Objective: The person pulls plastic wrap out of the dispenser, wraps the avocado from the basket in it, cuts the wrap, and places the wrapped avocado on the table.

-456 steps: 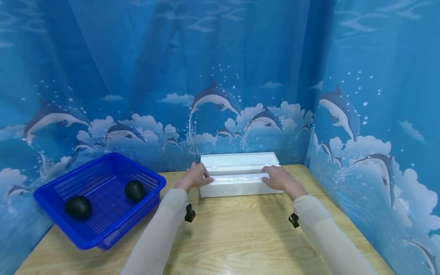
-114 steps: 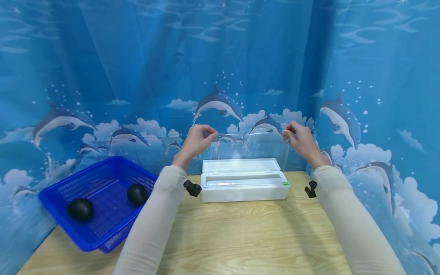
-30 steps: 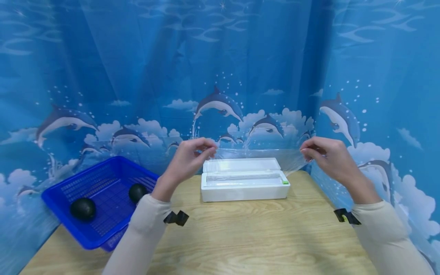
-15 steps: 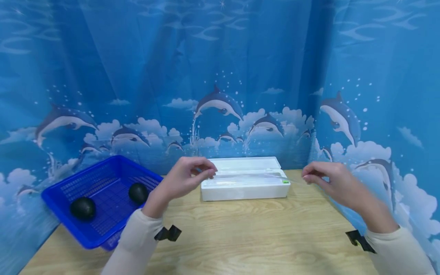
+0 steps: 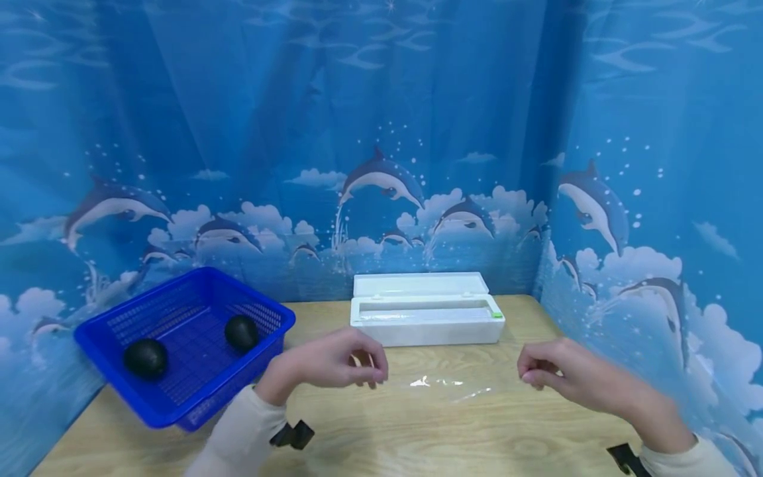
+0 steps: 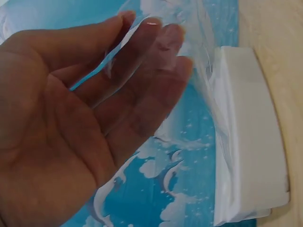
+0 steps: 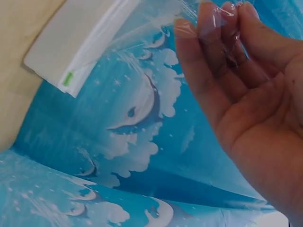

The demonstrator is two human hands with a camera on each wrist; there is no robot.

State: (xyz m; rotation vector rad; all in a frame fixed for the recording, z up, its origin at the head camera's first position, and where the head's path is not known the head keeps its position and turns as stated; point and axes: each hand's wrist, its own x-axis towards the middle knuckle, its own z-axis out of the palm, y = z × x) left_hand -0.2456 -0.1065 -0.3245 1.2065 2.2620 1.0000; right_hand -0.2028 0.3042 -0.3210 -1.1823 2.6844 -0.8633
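holding a cut sheet of cling film stretched between them, both hands are hovering low over the near part of the wooden table. the left hand is pinching the film's left edge between curled fingertips; in the left wrist view the film is draping across its fingers. the right hand is pinching the right edge in the same way, and in the right wrist view the film is clinging to its fingertips. the sheet is lying just above or on the table; which of the two cannot be told. the white cling film dispenser is standing farther back with its lid open, and the sheet is no longer joined to it, so the pulling and cutting are judged done. what is left appears to be laying the sheet flat and using it. at the left, a blue plastic basket is holding two dark round fruits, possibly avocados.
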